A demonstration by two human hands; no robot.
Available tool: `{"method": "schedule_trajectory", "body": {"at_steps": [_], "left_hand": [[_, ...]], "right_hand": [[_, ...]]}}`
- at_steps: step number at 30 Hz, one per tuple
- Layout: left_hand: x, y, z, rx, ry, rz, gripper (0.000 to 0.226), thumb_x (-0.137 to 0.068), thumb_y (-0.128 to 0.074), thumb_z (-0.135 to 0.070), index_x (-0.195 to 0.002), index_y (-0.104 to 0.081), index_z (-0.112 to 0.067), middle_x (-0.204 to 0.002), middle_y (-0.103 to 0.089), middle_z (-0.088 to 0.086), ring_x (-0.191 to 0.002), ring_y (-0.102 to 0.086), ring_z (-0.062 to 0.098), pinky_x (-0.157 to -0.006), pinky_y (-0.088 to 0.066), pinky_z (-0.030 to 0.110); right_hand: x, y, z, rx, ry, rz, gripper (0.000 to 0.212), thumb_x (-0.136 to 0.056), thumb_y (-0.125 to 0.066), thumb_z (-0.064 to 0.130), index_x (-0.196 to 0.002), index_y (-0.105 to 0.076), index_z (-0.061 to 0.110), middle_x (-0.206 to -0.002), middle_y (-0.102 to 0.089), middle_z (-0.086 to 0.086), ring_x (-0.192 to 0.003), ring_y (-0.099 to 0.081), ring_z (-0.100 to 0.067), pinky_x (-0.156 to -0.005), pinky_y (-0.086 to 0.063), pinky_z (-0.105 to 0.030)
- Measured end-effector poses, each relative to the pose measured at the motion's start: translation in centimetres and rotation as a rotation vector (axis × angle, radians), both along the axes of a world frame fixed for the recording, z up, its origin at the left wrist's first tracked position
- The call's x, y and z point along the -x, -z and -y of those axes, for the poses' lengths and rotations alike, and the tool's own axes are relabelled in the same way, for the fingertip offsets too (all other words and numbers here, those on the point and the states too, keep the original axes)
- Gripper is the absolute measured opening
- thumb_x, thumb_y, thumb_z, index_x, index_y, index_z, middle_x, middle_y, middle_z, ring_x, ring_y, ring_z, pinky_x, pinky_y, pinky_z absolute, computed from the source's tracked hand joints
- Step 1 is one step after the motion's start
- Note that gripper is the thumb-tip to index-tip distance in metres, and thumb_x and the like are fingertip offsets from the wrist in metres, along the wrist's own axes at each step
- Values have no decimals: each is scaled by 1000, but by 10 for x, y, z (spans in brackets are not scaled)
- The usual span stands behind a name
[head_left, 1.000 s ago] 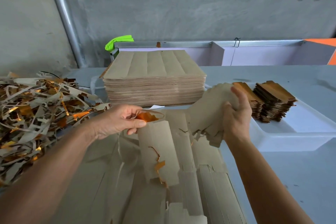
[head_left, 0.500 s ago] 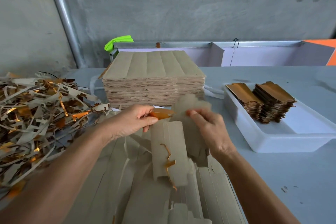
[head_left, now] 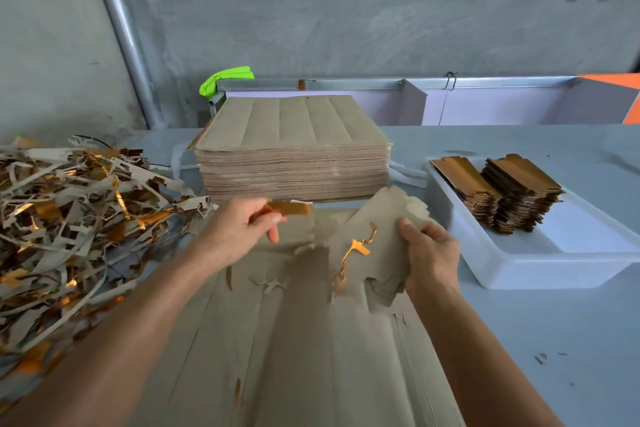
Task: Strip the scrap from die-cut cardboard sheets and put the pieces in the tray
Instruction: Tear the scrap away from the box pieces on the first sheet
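Two piece stacks (head_left: 498, 194) in tray (head_left: 519, 270); both hands gripping cardboard.

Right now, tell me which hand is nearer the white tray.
Right. The right hand, gripping a torn-off cardboard piece, sits just beside the white tray; the left hand, pinching a gold-faced strip, is farther off, toward the scrap pile.

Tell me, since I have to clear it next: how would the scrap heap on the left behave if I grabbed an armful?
The scrap heap looks loose and tangled, so strips would probably drag along and some would drop. The thin curling strips suggest it is light for its bulk and floppy. The glossy gold faces may be somewhat slippery.
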State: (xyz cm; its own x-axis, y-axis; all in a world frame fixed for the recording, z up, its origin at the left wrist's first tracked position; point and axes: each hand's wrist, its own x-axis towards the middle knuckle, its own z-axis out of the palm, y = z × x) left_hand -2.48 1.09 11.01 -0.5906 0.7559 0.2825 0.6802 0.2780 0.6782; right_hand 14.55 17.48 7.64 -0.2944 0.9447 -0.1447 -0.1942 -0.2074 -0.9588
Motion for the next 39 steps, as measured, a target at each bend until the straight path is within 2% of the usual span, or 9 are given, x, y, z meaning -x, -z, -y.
{"method": "schedule_trajectory", "body": {"at_steps": [2, 4, 10, 14, 19, 24, 30, 34, 39], "left_hand": [[-13, 0, 0, 45, 88, 67, 6, -80, -73, -25, -76, -69, -25, -60, -62, -12, -53, -52, 3, -56, -43, 16], [-24, 3, -7, 136, 136, 83, 30, -69, -81, -37, -92, -68, -23, -83, -68, -7, -77, -62, 11, -75, -50, 23], [-45, 33, -32, 153, 87, 156, 97, -43, -87, -57, -122, -37, -33, -111, -55, -21, -106, -52, 0, -87, -41, 21], [-41, 48, -32, 9, 199, 462, 73, -56, -91, -14, -113, -50, -34, -107, -66, -10, -102, -60, 9, -94, -49, 39], [-20, 50, -17, 207, 179, 266, 12, -75, -77, -17, -78, -66, -16, -74, -65, -5, -67, -58, 3, -72, -47, 29], [-10, 36, -4, 143, 69, 312, 14, -85, -67, -20, -71, -68, -21, -71, -66, -7, -64, -58, 1, -61, -43, 17], [-4, 26, 5, -104, 2, 423, 14, -87, -63, -18, -76, -70, -13, -70, -66, -6, -75, -58, 13, -65, -44, 23], [-7, 29, 8, -81, 38, 417, 7, -83, -68, -17, -77, -70, -17, -76, -73, -7, -77, -65, 7, -73, -47, 22], [-10, 36, 7, -138, 37, 422, 10, -84, -68, -16, -76, -69, -22, -76, -73, -7, -75, -67, 1, -72, -46, 17]], "right_hand": [[2, -2, 1, -3, 4, -31, 19, -88, -63, 11, -69, -59, 12, -78, -63, -10, -71, -57, -22, -70, -52, -38], [7, -3, 7, -25, -26, -63, 18, -89, -63, 13, -71, -59, 11, -77, -63, -8, -69, -56, -19, -64, -49, -31], [18, -11, 22, -11, -129, -225, 23, -90, -61, 11, -69, -54, 10, -76, -61, -7, -66, -55, -15, -58, -51, -24], [18, -12, 25, -4, -157, -266, 22, -90, -61, 9, -69, -53, 10, -77, -60, -7, -68, -54, -15, -61, -50, -27], [6, -16, 1, -55, -11, -211, 28, -91, -61, 17, -65, -50, 18, -72, -59, 1, -66, -52, -14, -60, -44, -29], [-7, -12, -26, -329, 135, 55, 14, -93, -54, 15, -88, -54, 2, -76, -52, 0, -70, -47, -15, -63, -43, -29], [-9, 8, -13, -665, -177, 337, 33, -92, -47, 2, -115, -53, 26, -84, -51, 9, -72, -48, -6, -59, -41, -14], [-6, 10, -7, -793, -323, 493, 30, -95, -44, 1, -109, -66, 16, -98, -56, 0, -82, -50, -12, -58, -39, 0], [0, 17, 16, -1050, -428, 728, 29, -91, -49, 2, -116, -63, 8, -113, -62, -13, -93, -59, -27, -75, -46, -23]]}}
